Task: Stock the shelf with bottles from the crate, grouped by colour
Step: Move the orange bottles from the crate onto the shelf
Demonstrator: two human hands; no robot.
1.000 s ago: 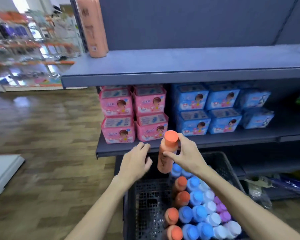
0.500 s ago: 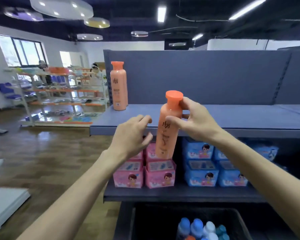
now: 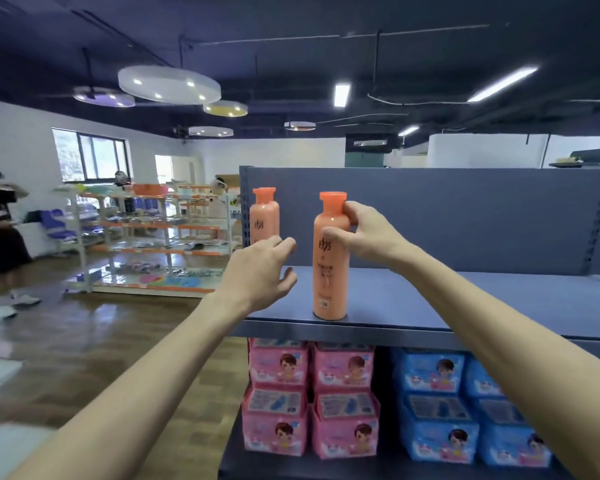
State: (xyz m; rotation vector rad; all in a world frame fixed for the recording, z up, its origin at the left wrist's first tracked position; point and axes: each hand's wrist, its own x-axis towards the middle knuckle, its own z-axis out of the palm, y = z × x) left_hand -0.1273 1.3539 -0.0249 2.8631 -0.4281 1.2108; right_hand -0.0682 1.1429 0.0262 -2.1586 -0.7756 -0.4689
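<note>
Orange plastic sits under my right hand [image 3: 364, 233]: fingers and thumb are wrapped around the neck and shoulder of an orange bottle [image 3: 330, 268], just below its cap. The bottle stands upright with its base on the top shelf [image 3: 465, 303], near the front edge. My left hand [image 3: 260, 271] holds nothing; its fingers are loosely curled and spread, hovering to the left of the held bottle without touching it. Behind that hand, a second orange bottle [image 3: 264, 216] stands upright at the shelf's left rear corner, against the grey back panel [image 3: 465, 216]; its lower part is hidden by my left hand. On the shelf below, pink packs [image 3: 312, 400] are stacked at left, blue packs [image 3: 440, 403] at right. The crate is out of view.
</note>
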